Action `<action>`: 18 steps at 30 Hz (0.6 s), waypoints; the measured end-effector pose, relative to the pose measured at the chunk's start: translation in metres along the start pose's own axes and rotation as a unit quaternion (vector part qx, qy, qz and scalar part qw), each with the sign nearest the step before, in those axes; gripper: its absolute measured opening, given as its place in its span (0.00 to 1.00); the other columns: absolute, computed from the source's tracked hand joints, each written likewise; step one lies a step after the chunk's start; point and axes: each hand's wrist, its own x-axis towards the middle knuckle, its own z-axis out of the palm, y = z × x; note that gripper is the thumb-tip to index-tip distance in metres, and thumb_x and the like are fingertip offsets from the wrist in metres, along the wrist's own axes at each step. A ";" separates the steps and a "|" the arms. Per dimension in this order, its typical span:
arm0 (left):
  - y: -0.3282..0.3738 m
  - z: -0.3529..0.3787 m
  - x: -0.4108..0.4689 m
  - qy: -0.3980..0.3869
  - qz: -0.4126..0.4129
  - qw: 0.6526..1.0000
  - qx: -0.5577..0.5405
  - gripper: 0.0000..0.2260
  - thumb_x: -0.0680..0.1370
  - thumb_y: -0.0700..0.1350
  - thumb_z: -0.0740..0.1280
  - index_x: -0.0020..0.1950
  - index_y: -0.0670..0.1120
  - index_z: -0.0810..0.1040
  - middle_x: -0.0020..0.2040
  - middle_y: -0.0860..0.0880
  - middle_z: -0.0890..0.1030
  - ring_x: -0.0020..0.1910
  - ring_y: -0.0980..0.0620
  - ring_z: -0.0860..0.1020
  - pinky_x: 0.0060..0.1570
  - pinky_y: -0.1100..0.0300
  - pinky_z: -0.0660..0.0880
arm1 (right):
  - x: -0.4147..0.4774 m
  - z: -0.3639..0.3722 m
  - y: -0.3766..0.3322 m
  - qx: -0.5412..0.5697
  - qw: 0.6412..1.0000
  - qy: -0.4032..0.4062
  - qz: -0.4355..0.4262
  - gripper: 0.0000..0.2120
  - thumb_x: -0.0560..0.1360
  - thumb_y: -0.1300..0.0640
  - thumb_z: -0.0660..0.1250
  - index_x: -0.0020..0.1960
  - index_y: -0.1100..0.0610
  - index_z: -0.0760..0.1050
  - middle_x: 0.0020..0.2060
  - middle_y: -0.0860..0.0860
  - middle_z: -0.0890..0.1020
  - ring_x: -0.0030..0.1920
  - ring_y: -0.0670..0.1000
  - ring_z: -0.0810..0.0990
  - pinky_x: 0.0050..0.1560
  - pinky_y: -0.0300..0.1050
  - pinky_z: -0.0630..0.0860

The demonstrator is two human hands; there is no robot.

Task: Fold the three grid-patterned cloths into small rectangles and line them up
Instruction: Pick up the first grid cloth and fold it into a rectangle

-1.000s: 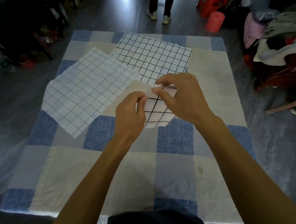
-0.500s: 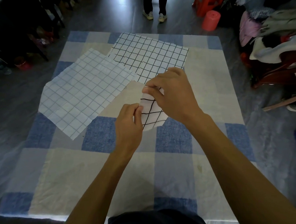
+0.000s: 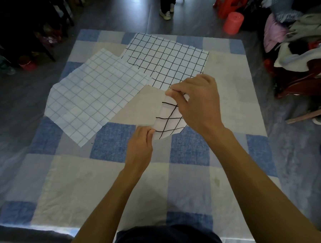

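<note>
My left hand point(image 3: 138, 146) pinches the near-left corner of a small folded cloth point(image 3: 168, 121), white with bold black grid lines, thumb and fingers closed on its edge. My right hand point(image 3: 197, 102) pinches the far end of the same cloth, fingertips point(image 3: 173, 93) closed tight on the fabric at about 12 o'clock from my left hand. The piece hangs slack between the two grips, curved and tilted, over the desk point(image 3: 70, 183), which is covered with a blue, grey and cream checked cover.

At 11 o'clock from my hands lies the pale blue-lined cloth point(image 3: 95, 98), spread open and flat, turned at an angle, its far-right corner overlapping the black-lined cloth point(image 3: 167, 57). That one lies open at 12 o'clock, near the far edge of the desk, and my right hand covers its near corner, so I cannot tell if the cloth I hold touches it.

Beyond the far edge, a person's legs and pale shoes point(image 3: 166, 13) stand on the dark floor. At 1 o'clock there is a red stool point(image 3: 231, 1) with a red bucket point(image 3: 233, 22) beside it, and at 2 o'clock a heap of clothes point(image 3: 296, 32).
</note>
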 end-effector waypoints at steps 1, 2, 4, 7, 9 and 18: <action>-0.002 0.001 -0.001 -0.005 0.004 1.000 0.007 0.07 0.80 0.40 0.61 0.48 0.39 0.76 0.42 0.47 0.75 0.38 0.55 0.70 0.38 0.65 0.64 | -0.003 0.001 0.000 0.000 1.000 -0.002 -0.001 0.08 0.75 0.50 0.68 0.43 0.52 0.83 0.35 0.45 0.83 0.38 0.48 0.78 0.58 0.49 0.67; -0.003 0.001 -0.002 -0.014 0.005 1.000 0.014 0.07 0.81 0.40 0.60 0.48 0.39 0.76 0.42 0.49 0.73 0.38 0.54 0.69 0.38 0.65 0.63 | -0.007 0.003 0.000 0.002 1.000 -0.004 0.000 0.08 0.75 0.50 0.68 0.43 0.52 0.83 0.35 0.46 0.83 0.38 0.49 0.79 0.58 0.50 0.68; -0.010 0.000 -0.002 -0.041 -0.002 0.999 0.027 0.08 0.81 0.40 0.59 0.48 0.39 0.75 0.43 0.50 0.70 0.38 0.54 0.68 0.37 0.66 0.61 | -0.011 0.003 -0.001 0.003 1.000 -0.003 0.006 0.08 0.76 0.51 0.68 0.43 0.52 0.83 0.35 0.46 0.84 0.37 0.49 0.79 0.57 0.49 0.68; -0.035 0.001 -0.017 -0.101 -0.019 0.993 0.067 0.08 0.81 0.38 0.58 0.46 0.39 0.75 0.43 0.47 0.71 0.38 0.52 0.68 0.39 0.58 0.66 | 0.003 -0.012 0.003 0.013 0.998 0.054 0.036 0.06 0.76 0.55 0.67 0.43 0.54 0.82 0.37 0.47 0.83 0.37 0.49 0.77 0.51 0.48 0.69; -0.049 -0.004 -0.031 -0.099 -0.062 0.990 0.073 0.09 0.81 0.37 0.57 0.44 0.41 0.74 0.43 0.47 0.71 0.38 0.52 0.69 0.42 0.51 0.72 | 0.021 -0.027 0.013 0.004 0.997 0.067 0.035 0.08 0.77 0.53 0.67 0.44 0.54 0.82 0.37 0.47 0.82 0.36 0.45 0.74 0.49 0.47 0.71; 0.025 -0.037 0.038 -0.014 0.054 0.998 -0.014 0.16 0.80 0.48 0.62 0.66 0.45 0.72 0.59 0.45 0.76 0.56 0.50 0.74 0.54 0.58 0.71 | -0.016 -0.007 0.025 0.027 0.997 -0.071 0.013 0.08 0.76 0.51 0.67 0.45 0.52 0.83 0.37 0.46 0.84 0.37 0.49 0.79 0.54 0.52 0.71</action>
